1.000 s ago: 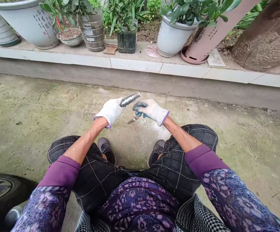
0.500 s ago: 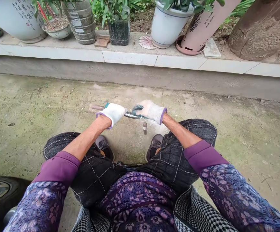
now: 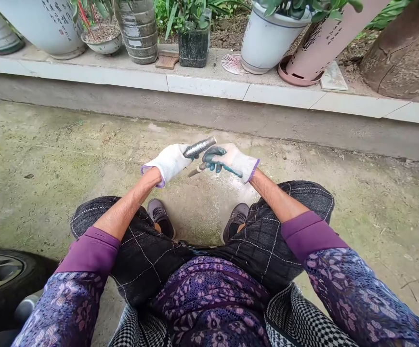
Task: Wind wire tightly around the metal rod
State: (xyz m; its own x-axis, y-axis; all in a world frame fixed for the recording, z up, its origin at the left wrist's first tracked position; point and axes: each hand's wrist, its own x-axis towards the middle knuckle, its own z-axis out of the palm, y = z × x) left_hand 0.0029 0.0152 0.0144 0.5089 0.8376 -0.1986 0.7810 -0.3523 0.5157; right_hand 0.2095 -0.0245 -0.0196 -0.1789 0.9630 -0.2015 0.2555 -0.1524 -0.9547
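I sit with both gloved hands held out over my knees. My left hand (image 3: 169,162) is closed round a grey, silvery scaled object (image 3: 199,147) that sticks up and to the right out of the fist; it looks like a small fish. My right hand (image 3: 231,162), in a white glove with dark green fingertips, is closed on a short knife (image 3: 195,171) whose blade points left, just under the silvery object. The two hands almost touch. Pale specks (image 3: 227,185) lie on the ground under them.
My shoes (image 3: 161,217) rest on a mossy concrete floor (image 3: 50,159). A tiled ledge (image 3: 202,86) ahead carries several plant pots (image 3: 267,43) and a black planter (image 3: 193,46). A car tyre (image 3: 0,284) sits at lower left.
Half a second ago my hands held the silvery object level between them. Now its end is tilted up to the right and the knife blade shows below it again.
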